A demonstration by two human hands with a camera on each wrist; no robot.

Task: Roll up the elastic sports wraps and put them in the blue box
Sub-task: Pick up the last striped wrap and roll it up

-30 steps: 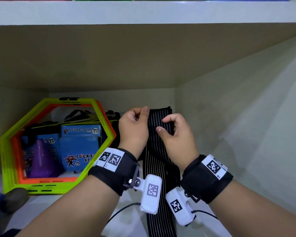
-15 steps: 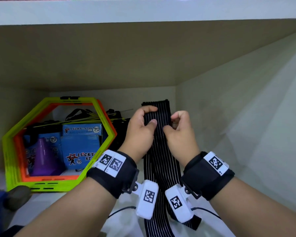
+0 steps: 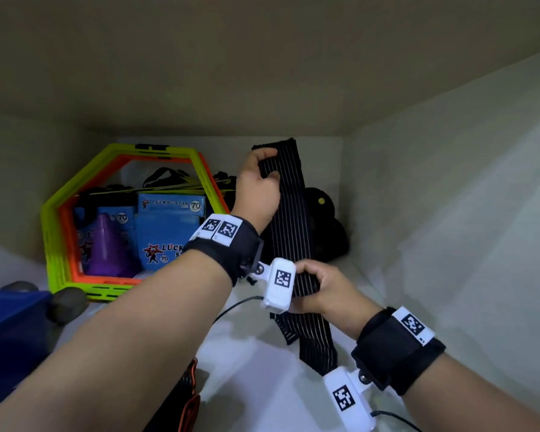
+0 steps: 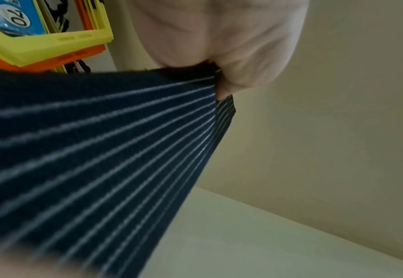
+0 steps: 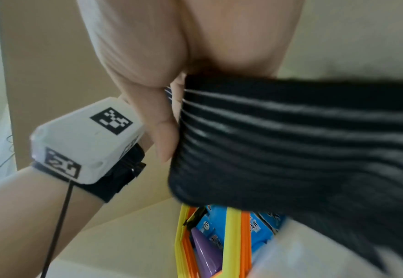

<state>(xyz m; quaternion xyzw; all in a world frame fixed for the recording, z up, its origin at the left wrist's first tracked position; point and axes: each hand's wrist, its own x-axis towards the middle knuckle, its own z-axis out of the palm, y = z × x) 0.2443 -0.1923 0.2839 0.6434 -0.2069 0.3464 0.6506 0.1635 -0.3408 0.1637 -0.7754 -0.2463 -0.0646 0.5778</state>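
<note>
Inside a pale shelf compartment (image 3: pixel 449 275): low ceiling board overhead, back wall close behind, right side wall slanting in near the right forearm. Open shelf floor only in the narrow strip between the forearms and toward the right wall.

Stretched in mid-air, a long black elastic sports wrap with thin white stripes (image 3: pixel 289 213), running from near the back wall down toward the front, tail end trailing onto the shelf floor below the right hand.

Left hand (image 3: pixel 258 188) raised near the back wall, fingers and thumb curled round the wrap's upper end, pinching it; in the left wrist view, thumb (image 4: pixel 231 80) pressed into the striped fabric (image 4: pixel 100 150) at its edge.

Right hand (image 3: pixel 328 291) lower and nearer, clenched round the wrap's width, bunching it; in the right wrist view, fingers (image 5: pixel 162 131) closed against the striped band (image 5: pixel 290 141).

At the left, leaning upright against the back wall, a stack of neon yellow and orange hexagonal plastic rings (image 3: pixel 56 238), with light blue printed cardboard packs (image 3: pixel 169 232) and a purple plastic cone (image 3: pixel 106 244) seen through the opening. Just left of that, at the front edge, a corner of the dark blue box (image 3: pixel 10 332), well apart from the wrap. Dark rounded objects (image 3: pixel 331 232) behind the wrap in the back right corner, too dim to identify.
</note>
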